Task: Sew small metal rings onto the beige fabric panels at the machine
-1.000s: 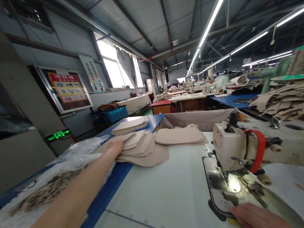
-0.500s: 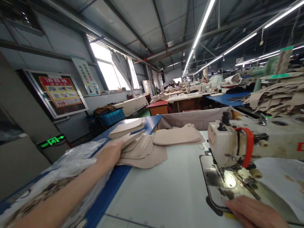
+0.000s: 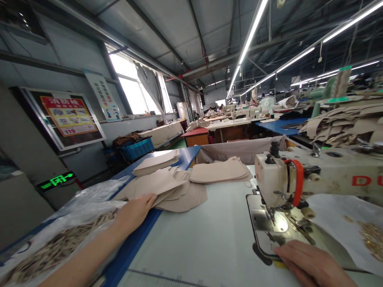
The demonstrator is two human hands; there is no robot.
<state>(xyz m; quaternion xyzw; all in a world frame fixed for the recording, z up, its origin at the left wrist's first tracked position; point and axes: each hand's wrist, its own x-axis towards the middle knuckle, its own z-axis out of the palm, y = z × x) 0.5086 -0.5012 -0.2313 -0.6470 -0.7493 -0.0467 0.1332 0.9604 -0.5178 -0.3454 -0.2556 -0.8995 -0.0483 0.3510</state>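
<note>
My left hand (image 3: 136, 210) reaches out to a fanned stack of beige fabric pieces (image 3: 167, 187) on the sewing table (image 3: 203, 243); its fingers pinch the top piece, which is lifted a little off the stack. My right hand (image 3: 311, 265) lies flat on the table just in front of the metal plate of the white sewing machine (image 3: 287, 183), fingers together, with a bit of yellow showing under it. The machine's lamp lights the needle area (image 3: 281, 225).
A second neat stack of beige pieces (image 3: 220, 171) lies behind the fanned one. A clear plastic bag of small parts (image 3: 60, 239) lies at my left. Small gold parts (image 3: 372, 237) lie on white cloth at right. Other tables and people sit far back.
My left hand has drawn back toward me with the top beige piece, which now stands lifted off the stack. The view has shifted right; my right hand stays by the machine plate.
</note>
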